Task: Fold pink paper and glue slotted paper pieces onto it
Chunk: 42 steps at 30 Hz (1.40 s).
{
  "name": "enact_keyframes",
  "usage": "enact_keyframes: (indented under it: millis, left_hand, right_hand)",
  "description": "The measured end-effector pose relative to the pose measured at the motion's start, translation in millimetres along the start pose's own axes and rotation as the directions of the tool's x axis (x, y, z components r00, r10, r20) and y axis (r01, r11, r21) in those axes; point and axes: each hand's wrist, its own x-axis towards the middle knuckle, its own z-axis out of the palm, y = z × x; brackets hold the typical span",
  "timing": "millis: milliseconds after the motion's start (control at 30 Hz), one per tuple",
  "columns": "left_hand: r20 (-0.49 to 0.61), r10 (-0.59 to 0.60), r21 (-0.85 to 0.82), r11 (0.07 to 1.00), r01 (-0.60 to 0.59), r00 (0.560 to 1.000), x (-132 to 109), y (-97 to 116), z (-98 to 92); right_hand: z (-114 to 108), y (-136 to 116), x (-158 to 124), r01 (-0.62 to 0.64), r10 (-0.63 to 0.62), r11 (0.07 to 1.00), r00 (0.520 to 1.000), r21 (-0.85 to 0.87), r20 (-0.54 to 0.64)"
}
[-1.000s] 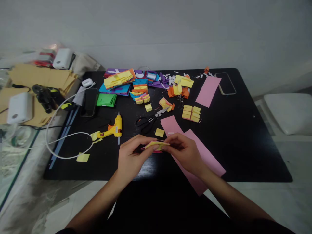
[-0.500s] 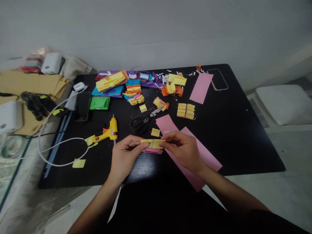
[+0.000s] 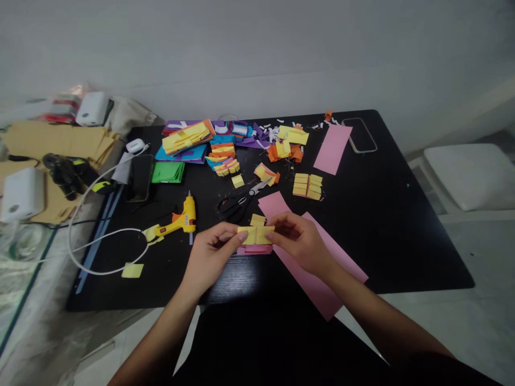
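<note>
Between my two hands is a small folded yellow paper piece (image 3: 256, 235), creased down its middle. My left hand (image 3: 213, 254) pinches its left end, thumb on top, while my right hand (image 3: 301, 241) pinches the right end. Below its lower edge shows a folded pink paper (image 3: 256, 250); whether the two are joined I cannot tell. Just beyond lies a small yellow paper square (image 3: 258, 220). Long pink paper strips (image 3: 322, 268) lie beneath and beside my right hand. Black-handled scissors (image 3: 243, 201) rest open past my left hand.
A yellow glue gun (image 3: 187, 217) lies to the left, near a looped white cable (image 3: 74, 252). Folded coloured papers (image 3: 187, 138) and white scraps line the back of the black table (image 3: 402, 230). A phone (image 3: 140, 177) and a clear phone case (image 3: 374, 146) lie at either side.
The yellow piece has tilted up, so more of its face and middle crease shows. Both hands keep their pinch on its ends. The whole view has shifted slightly.
</note>
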Motion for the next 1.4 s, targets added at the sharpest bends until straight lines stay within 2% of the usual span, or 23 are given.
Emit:
enact_keyframes:
  millis: [100,167,267,300,400,500,567,600,667,733,800,933,1033,1067,1100,1133,1167,1200,1233,1267,1300,1333,1400]
  left_hand:
    - [-0.034,-0.037,-0.037,0.999,0.035,0.999,5,-2,-3.8]
    - [-0.074,-0.061,-0.092,0.994,0.054,0.995,8,-6,-7.0]
    - [-0.110,-0.106,-0.188,0.979,0.084,0.988,13,-12,-12.5]
    - [-0.114,-0.125,-0.223,0.970,0.097,0.986,14,-14,-14.2]
    - [-0.111,-0.174,-0.304,0.943,0.133,0.979,17,-17,-18.1]
    - [-0.107,-0.167,-0.320,0.939,0.125,0.980,18,-17,-18.7]
    - [-0.104,-0.150,-0.315,0.943,0.110,0.983,18,-16,-17.2]
    - [-0.105,-0.142,-0.315,0.944,0.103,0.984,19,-16,-16.0]
    - [-0.107,-0.126,-0.320,0.943,0.086,0.986,18,-15,-12.7]
    - [-0.105,-0.103,-0.310,0.948,0.066,0.989,17,-14,-8.8]
    - [-0.102,-0.069,-0.255,0.966,0.041,0.992,16,-13,-4.6]
    - [-0.163,0.030,-0.102,0.994,-0.047,0.986,11,-12,2.0]
    - [-0.241,0.067,-0.061,0.995,-0.084,0.968,9,-13,2.2]
    - [-0.260,0.066,-0.061,0.995,-0.085,0.963,9,-14,1.2]
    - [-0.273,0.065,-0.063,0.994,-0.085,0.960,9,-15,0.0]
    - [-0.277,0.065,-0.064,0.994,-0.086,0.959,10,-16,-1.3]
    - [-0.272,0.069,-0.061,0.994,-0.088,0.960,10,-17,-2.3]
    - [-0.258,0.073,-0.054,0.995,-0.089,0.963,11,-18,-2.9]
    - [-0.241,0.077,-0.046,0.995,-0.090,0.968,11,-19,-2.7]
    - [-0.223,0.079,-0.041,0.995,-0.090,0.972,12,-20,-1.7]
    - [-0.206,0.078,-0.035,0.996,-0.087,0.975,12,-21,0.1]
    - [-0.190,0.077,-0.028,0.996,-0.084,0.979,12,-21,2.5]
    - [-0.158,0.082,-0.003,0.996,-0.084,0.984,13,-22,8.6]
  right_hand:
    - [-6,2,9,0.026,-0.026,0.999,1.000,-0.026,-0.016]
    - [-18,3,18,0.072,-0.089,0.988,0.989,-0.139,-0.120]
    - [-46,6,34,0.132,-0.278,0.918,0.886,-0.374,-0.371]
    - [-58,6,40,0.125,-0.316,0.893,0.859,-0.434,-0.403]
    - [-84,4,52,0.119,-0.415,0.783,0.831,-0.611,-0.370]
    - [-84,-4,51,0.178,-0.538,0.620,0.805,-0.765,-0.249]
    - [-69,-12,43,0.251,-0.540,0.620,0.824,-0.743,-0.172]
    - [-59,-16,37,0.287,-0.491,0.669,0.863,-0.686,-0.118]
    - [-37,-22,26,0.259,-0.264,0.822,0.962,-0.506,0.065]
    - [-18,-24,18,0.181,-0.070,0.915,0.951,-0.360,0.301]
    - [-5,-22,13,0.191,-0.049,0.923,0.919,-0.335,0.390]
    - [2,-17,11,0.245,-0.089,0.887,0.923,-0.392,0.374]
    - [-19,-18,17,0.245,-0.122,0.894,0.939,-0.375,0.322]
    - [-32,-19,21,0.249,-0.172,0.889,0.959,-0.385,0.223]
    - [-46,-20,26,0.246,-0.256,0.878,0.966,-0.411,0.032]
    - [-60,-21,32,0.236,-0.357,0.866,0.909,-0.442,-0.216]
    - [-73,-22,36,0.233,-0.458,0.853,0.763,-0.468,-0.455]
    - [-84,-21,40,0.242,-0.524,0.839,0.598,-0.487,-0.606]
    - [-90,-20,41,0.252,-0.570,0.813,0.527,-0.525,-0.630]
    - [-90,-19,41,0.263,-0.618,0.776,0.495,-0.573,-0.610]
    - [-86,-17,38,0.273,-0.657,0.736,0.510,-0.620,-0.555]
    - [-77,-14,33,0.290,-0.660,0.717,0.575,-0.634,-0.484]
    - [-51,-8,22,0.312,-0.535,0.792,0.770,-0.524,-0.349]
